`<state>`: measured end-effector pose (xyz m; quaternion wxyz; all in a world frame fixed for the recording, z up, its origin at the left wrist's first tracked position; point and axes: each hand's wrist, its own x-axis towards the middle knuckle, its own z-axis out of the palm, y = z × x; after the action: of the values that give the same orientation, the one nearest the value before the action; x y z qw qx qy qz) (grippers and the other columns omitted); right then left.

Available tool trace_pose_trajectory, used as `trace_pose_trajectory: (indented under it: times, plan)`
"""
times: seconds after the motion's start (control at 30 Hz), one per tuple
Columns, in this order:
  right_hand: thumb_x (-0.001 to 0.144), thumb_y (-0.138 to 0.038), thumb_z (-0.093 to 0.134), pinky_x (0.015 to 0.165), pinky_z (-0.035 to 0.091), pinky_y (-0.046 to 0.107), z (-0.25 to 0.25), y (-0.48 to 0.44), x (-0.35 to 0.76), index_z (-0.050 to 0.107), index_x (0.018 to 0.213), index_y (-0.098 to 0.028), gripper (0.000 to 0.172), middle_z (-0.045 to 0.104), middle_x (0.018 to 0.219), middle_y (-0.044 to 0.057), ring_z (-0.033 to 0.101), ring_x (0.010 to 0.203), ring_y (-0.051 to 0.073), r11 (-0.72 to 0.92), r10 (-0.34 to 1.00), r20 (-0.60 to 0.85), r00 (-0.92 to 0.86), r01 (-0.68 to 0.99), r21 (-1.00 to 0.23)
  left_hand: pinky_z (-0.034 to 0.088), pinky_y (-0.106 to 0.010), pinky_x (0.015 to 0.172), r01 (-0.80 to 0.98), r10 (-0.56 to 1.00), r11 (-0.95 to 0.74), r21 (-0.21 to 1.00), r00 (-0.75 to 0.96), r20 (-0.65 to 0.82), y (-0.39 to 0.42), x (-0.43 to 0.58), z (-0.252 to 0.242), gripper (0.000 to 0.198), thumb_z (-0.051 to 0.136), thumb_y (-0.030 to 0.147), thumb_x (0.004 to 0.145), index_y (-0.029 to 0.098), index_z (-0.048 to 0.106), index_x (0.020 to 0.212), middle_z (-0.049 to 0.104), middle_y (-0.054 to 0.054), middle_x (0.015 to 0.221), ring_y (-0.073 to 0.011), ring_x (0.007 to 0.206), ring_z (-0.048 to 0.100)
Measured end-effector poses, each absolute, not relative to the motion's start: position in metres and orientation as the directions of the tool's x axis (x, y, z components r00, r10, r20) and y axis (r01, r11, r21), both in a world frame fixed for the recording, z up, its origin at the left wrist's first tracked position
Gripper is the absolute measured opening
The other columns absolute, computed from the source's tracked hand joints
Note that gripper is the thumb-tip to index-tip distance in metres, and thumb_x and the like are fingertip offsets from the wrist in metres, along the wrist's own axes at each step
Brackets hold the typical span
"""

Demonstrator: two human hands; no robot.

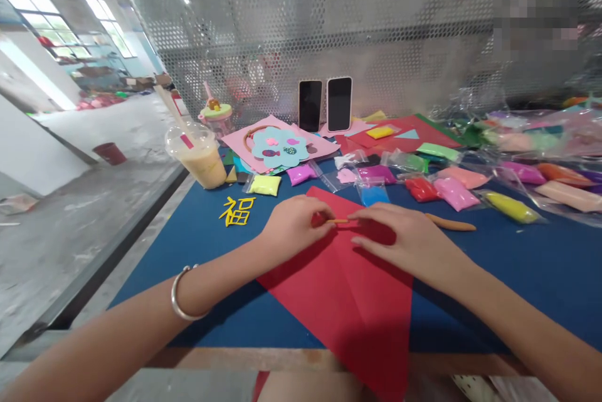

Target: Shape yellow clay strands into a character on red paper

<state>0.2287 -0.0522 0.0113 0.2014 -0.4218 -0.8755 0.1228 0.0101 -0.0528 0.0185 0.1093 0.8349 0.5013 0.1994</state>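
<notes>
A large red sheet of paper lies creased and turned cornerwise, its near corner hanging over the table edge. Above its upper part, my left hand pinches one end of a thin orange-yellow clay strip. At the strip's other end is my right hand, thumb and fingers apart; whether a fingertip touches the strip I cannot tell. To the left, a yellow character made of thin strips lies flat on the blue tabletop. An orange-brown tapered roll rests beyond my right hand.
Several coloured clay packets, including a yellow one and a red one, line the back. A drink cup stands back left. Two phones lean against the perforated metal panel. A blue cloud-shaped cutout lies on pink paper.
</notes>
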Motion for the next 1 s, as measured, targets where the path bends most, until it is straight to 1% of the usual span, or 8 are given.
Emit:
trace_pose_trajectory:
  times: [0.17,0.33,0.5,0.57,0.67,0.73,0.87,1.0]
  plan:
    - [0.089,-0.037,0.055,0.078,0.053,0.037,0.005,-0.031,0.216,0.067,0.099,-0.020,0.022,0.063,0.095,0.008,0.064,0.087,0.022,0.647,0.762,0.249,-0.597,0.687,-0.331,0.046,-0.028,0.068,0.819,0.868,-0.495,0.291,0.452,0.206,-0.047,0.010,0.012,0.009,0.065,0.030,0.084,0.022,0.069,0.086,0.072,0.001,0.083,-0.0191,0.080,0.064]
    - [0.092,-0.037,0.051,0.082,0.050,0.037,0.006,-0.024,0.213,0.069,0.100,-0.020,0.026,0.060,0.096,0.009,0.061,0.090,0.023,0.652,0.750,0.165,-0.640,0.673,-0.349,0.047,-0.030,0.073,0.793,0.832,-0.555,0.250,0.527,0.172,-0.051,-0.006,0.015,0.021,0.070,0.036,0.081,0.021,0.067,0.096,0.071,-0.001,0.095,-0.0207,0.088,0.062]
    - [0.086,-0.040,0.061,0.081,0.049,0.038,0.010,-0.022,0.212,0.070,0.102,-0.023,0.026,0.061,0.095,0.007,0.060,0.090,0.023,0.644,0.744,0.101,-0.661,0.668,-0.374,0.047,-0.032,0.075,0.837,0.860,-0.509,0.201,0.489,0.142,-0.061,-0.027,0.016,0.019,0.066,0.036,0.084,0.022,0.067,0.097,0.068,-0.001,0.095,-0.0211,0.089,0.061]
    - [0.084,-0.039,0.064,0.080,0.048,0.038,0.010,-0.022,0.210,0.070,0.098,-0.022,0.023,0.061,0.093,0.006,0.060,0.091,0.024,0.638,0.746,0.081,-0.661,0.674,-0.372,0.047,-0.033,0.077,0.842,0.867,-0.498,0.206,0.478,0.143,-0.061,-0.029,0.014,0.019,0.063,0.035,0.086,0.022,0.067,0.099,0.067,-0.002,0.098,-0.0210,0.091,0.061]
    - [0.087,-0.028,0.060,0.077,0.047,0.035,0.010,-0.022,0.205,0.070,0.090,-0.020,0.013,0.062,0.092,0.005,0.060,0.092,0.022,0.651,0.736,0.086,-0.671,0.667,-0.362,0.047,-0.032,0.078,0.826,0.862,-0.506,0.249,0.487,0.138,-0.055,-0.027,0.009,0.019,0.062,0.034,0.087,0.022,0.067,0.100,0.067,-0.002,0.099,-0.0206,0.092,0.060]
    - [0.089,-0.023,0.057,0.077,0.047,0.034,0.011,-0.020,0.203,0.069,0.088,-0.020,0.013,0.062,0.092,0.005,0.060,0.091,0.021,0.670,0.725,0.116,-0.679,0.655,-0.349,0.047,-0.032,0.077,0.816,0.863,-0.505,0.282,0.486,0.138,-0.050,-0.024,0.007,0.015,0.062,0.032,0.087,0.022,0.068,0.097,0.067,-0.002,0.096,-0.0202,0.091,0.060]
    - [0.089,-0.021,0.056,0.076,0.046,0.034,0.013,-0.017,0.203,0.068,0.088,-0.019,0.013,0.063,0.092,0.006,0.059,0.090,0.021,0.715,0.694,0.179,-0.698,0.638,-0.286,0.047,-0.031,0.076,0.802,0.859,-0.511,0.308,0.486,0.159,-0.046,-0.019,0.007,0.010,0.060,0.027,0.088,0.020,0.067,0.086,0.067,-0.001,0.092,-0.0192,0.089,0.059]
    - [0.090,-0.021,0.055,0.077,0.047,0.036,0.011,-0.015,0.205,0.068,0.088,-0.018,0.013,0.063,0.094,0.006,0.059,0.091,0.022,0.720,0.688,0.149,-0.710,0.640,-0.270,0.048,-0.032,0.075,0.798,0.846,-0.534,0.279,0.508,0.165,-0.051,-0.019,0.008,0.012,0.061,0.031,0.088,0.019,0.066,0.089,0.067,-0.001,0.093,-0.0198,0.088,0.059]
